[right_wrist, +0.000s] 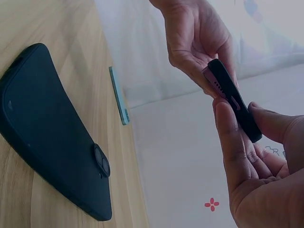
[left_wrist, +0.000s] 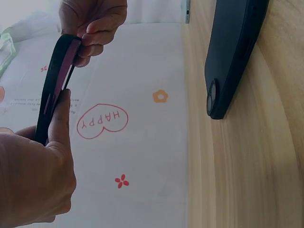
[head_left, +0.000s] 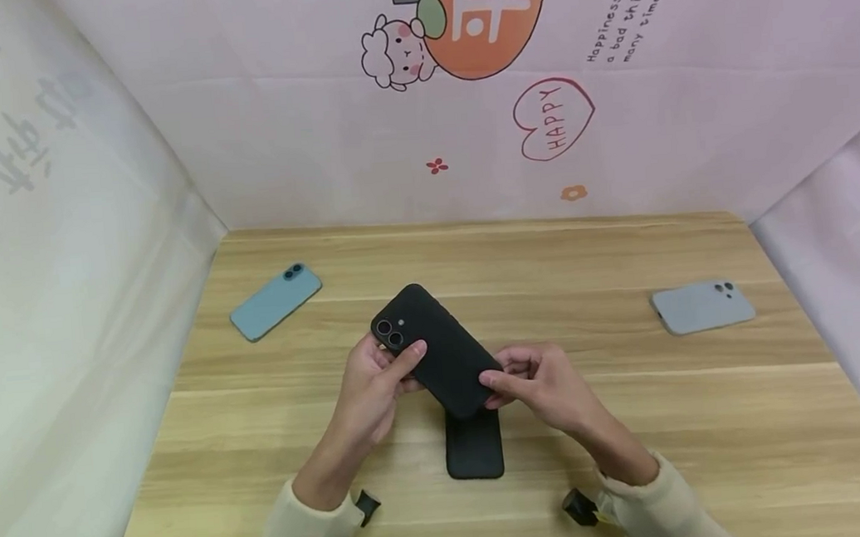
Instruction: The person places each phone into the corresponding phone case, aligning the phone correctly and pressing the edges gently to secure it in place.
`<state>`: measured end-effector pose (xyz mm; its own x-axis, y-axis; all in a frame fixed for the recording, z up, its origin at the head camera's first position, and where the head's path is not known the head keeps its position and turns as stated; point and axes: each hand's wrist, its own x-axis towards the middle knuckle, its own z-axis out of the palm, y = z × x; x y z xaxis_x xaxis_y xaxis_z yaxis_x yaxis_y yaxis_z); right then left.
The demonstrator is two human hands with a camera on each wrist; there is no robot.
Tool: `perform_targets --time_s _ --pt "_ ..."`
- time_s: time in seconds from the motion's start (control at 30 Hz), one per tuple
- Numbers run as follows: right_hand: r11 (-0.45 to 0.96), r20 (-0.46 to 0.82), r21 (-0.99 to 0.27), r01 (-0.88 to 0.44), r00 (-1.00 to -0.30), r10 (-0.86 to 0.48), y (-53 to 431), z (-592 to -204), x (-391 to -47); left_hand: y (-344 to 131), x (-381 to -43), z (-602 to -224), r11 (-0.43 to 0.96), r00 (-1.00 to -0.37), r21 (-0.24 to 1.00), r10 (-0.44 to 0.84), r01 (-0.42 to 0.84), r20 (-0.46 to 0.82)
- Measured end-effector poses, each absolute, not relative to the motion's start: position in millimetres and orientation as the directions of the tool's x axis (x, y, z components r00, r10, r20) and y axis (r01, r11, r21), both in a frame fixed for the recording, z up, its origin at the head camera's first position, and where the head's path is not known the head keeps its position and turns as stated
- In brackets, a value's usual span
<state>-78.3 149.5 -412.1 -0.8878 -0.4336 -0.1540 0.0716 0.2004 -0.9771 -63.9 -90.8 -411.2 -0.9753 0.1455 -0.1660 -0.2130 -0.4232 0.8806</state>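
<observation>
Both hands hold a pink phone [left_wrist: 69, 59] in a black phone case [head_left: 443, 347], tilted above the table with its camera end to the upper left in the head view. My left hand [head_left: 367, 385] grips it near the camera end, thumb on the case's back. At the opposite corner my right hand [head_left: 550, 385] pinches the case between thumb and fingers. In the right wrist view, the phone's pink edge shows beyond the case rim at one end. Beneath lies a second black phone or case [head_left: 474, 450], back up, partly hidden by the held one in the head view.
A light blue phone [head_left: 277, 302] lies on the wooden table [head_left: 263, 446] at the far left. A pale grey-blue phone [head_left: 702, 308] lies at the right. White printed cloth [head_left: 317, 151] hangs behind the table and along both sides.
</observation>
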Motion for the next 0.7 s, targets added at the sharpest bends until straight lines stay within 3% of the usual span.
perform_targets --time_s 0.7 --pt "0.293 -0.151 -0.954 0.066 -0.949 -0.276 158.7 -407.0 -81.9 -98.1 -61.0 -412.1 -0.466 -0.970 0.861 0.217 -0.203 -0.112"
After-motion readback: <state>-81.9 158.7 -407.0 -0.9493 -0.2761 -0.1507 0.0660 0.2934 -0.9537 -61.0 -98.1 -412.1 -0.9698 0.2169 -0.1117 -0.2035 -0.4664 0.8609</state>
